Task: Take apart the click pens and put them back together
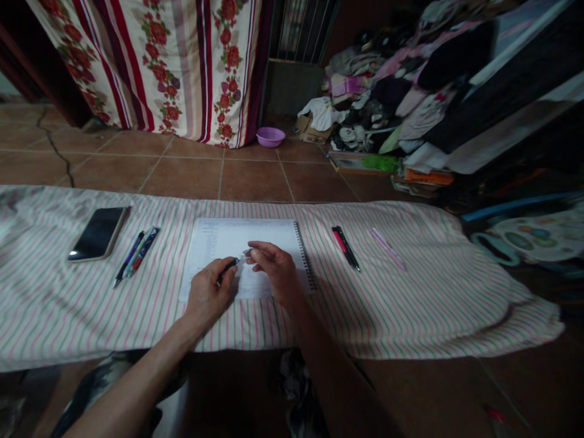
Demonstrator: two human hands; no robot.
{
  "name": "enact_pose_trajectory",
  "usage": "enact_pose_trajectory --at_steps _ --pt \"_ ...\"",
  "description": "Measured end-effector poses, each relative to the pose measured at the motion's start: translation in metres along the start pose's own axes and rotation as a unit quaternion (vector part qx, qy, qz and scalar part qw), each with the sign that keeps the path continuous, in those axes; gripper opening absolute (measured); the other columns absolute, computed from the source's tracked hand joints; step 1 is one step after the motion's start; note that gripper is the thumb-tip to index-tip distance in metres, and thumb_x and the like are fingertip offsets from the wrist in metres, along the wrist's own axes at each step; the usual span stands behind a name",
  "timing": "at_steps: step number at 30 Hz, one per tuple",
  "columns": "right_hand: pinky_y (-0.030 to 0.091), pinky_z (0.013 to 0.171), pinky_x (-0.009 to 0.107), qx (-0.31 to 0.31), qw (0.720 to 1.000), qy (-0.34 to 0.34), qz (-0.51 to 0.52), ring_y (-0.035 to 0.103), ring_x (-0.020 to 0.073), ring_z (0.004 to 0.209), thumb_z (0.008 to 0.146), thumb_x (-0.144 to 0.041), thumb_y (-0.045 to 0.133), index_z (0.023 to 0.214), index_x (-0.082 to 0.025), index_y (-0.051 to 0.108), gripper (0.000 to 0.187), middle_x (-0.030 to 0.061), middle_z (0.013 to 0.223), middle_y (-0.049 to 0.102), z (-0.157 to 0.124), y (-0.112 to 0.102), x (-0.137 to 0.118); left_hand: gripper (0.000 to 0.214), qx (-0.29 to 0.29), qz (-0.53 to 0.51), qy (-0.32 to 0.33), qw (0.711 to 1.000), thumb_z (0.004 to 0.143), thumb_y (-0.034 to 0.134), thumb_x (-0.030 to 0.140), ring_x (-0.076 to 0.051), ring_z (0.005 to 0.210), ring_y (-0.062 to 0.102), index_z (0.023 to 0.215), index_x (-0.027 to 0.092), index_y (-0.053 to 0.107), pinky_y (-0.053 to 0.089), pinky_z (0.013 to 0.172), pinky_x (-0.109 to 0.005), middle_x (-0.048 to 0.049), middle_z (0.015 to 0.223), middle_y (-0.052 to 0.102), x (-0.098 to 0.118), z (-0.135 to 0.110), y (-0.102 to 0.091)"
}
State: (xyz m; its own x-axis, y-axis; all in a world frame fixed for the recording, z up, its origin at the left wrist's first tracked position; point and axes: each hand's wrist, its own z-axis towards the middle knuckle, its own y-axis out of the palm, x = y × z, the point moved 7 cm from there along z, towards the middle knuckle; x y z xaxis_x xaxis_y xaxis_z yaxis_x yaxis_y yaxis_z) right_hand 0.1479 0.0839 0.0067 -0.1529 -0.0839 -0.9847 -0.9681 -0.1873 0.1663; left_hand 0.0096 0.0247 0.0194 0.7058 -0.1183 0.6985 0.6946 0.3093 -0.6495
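Note:
Over the spiral notebook (pixel 232 231), my left hand (pixel 210 291) is closed around a dark pen barrel (pixel 230 266), its end pointing toward the other hand. My right hand (pixel 278 271) pinches a small, slim piece (pixel 247 250) between thumb and fingers, just beyond the barrel's end. A pale, thin bit shows between the two hands; whether it joins the pieces I cannot tell. The notebook lies open on a striped cloth, its wire binding on the right. Its page has faint print along the left and top.
Several pens (pixel 137 254) and a phone (pixel 98 234) lie to the left. A black-and-red pen (pixel 345 248) and a pink pen (pixel 387 248) lie to the right on the striped cloth (pixel 438 292). Beyond are a purple basin (pixel 271 137), a floral curtain (pixel 182 67) and heaped clothes (pixel 392 91).

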Motion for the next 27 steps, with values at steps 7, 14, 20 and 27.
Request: enact_pose_trajectory --at_steps 7,14,20,27 --pt "0.050 0.054 0.024 0.008 0.999 -0.013 -0.048 0.065 0.0156 0.067 0.069 -0.038 0.062 0.089 -0.018 0.066 0.028 0.0050 0.079 0.071 0.003 -0.005 -0.003 0.027 -0.010 0.004 -0.004 1.000 0.084 0.046 0.031 -0.018 0.075 0.064 0.099 0.017 0.064 0.050 0.070 -0.030 -0.0061 0.088 0.069 0.001 0.001 -0.001" --pt "0.050 0.061 0.028 0.079 0.948 -0.102 -0.291 0.062 0.0162 0.068 0.076 -0.030 0.055 0.090 -0.019 0.067 0.022 0.0056 0.081 0.068 0.005 -0.058 -0.021 0.028 -0.003 0.016 -0.007 1.000 0.084 0.045 0.032 -0.017 0.072 0.062 0.099 0.017 0.063 0.049 0.068 -0.030 -0.0053 0.084 0.068 -0.001 0.004 -0.007" --pt "0.048 0.066 0.029 0.045 0.885 -0.145 -0.440 0.060 0.0155 0.067 0.076 -0.019 0.056 0.085 -0.021 0.069 0.017 0.0054 0.081 0.064 -0.001 -0.069 -0.022 0.027 0.001 0.033 -0.004 0.999 0.084 0.044 0.032 -0.018 0.070 0.063 0.098 0.018 0.063 0.049 0.067 -0.032 -0.0056 0.083 0.068 0.001 0.004 -0.008" --pt "0.046 0.073 0.029 -0.008 0.835 -0.144 -0.530 0.059 0.0171 0.078 0.076 -0.015 0.059 0.088 -0.021 0.069 0.017 0.0058 0.085 0.062 -0.005 -0.052 -0.014 0.029 -0.005 0.028 -0.004 1.000 0.084 0.045 0.032 -0.019 0.073 0.064 0.099 0.017 0.063 0.050 0.069 -0.033 -0.0069 0.086 0.069 -0.001 0.002 -0.001"
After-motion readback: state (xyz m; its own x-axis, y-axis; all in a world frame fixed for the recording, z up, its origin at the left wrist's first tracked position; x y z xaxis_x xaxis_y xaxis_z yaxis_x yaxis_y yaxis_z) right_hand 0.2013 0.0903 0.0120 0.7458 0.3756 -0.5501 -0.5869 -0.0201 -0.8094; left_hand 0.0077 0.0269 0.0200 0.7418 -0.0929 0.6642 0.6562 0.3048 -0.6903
